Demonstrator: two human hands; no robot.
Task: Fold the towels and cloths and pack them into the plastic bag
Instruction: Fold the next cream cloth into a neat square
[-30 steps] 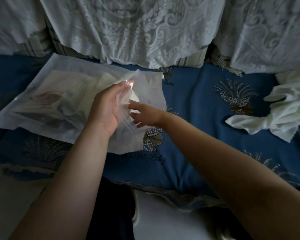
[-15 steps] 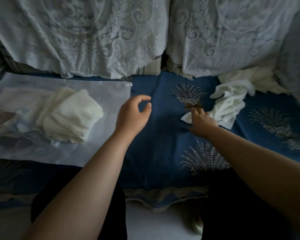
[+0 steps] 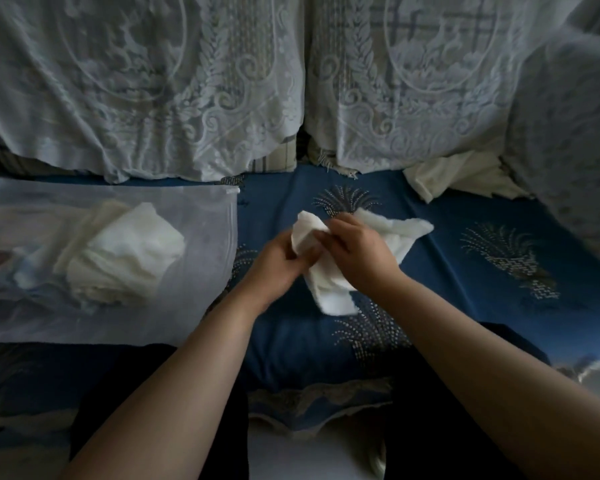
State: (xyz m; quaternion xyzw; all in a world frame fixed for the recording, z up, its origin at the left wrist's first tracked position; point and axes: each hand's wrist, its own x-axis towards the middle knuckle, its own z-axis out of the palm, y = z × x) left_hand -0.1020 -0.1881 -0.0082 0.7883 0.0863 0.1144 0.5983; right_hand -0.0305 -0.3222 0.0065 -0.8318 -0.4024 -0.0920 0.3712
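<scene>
Both hands, left hand point(image 3: 278, 261) and right hand point(image 3: 359, 251), fingers closed, grip white cloth point(image 3: 329, 289). Plastic bag point(image 3: 201, 271) holding folded towels point(image 3: 125, 258) lies left of cloth; spare cloth point(image 3: 458, 176) behind it, right.

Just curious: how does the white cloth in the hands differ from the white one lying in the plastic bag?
The cloth in the hands is loose and crumpled, gripped by the left hand and the right hand; the cloth in the bag is folded and untouched. The held one is out over the blue cover; the other lies inside the plastic bag. Both are white and soft.
</scene>
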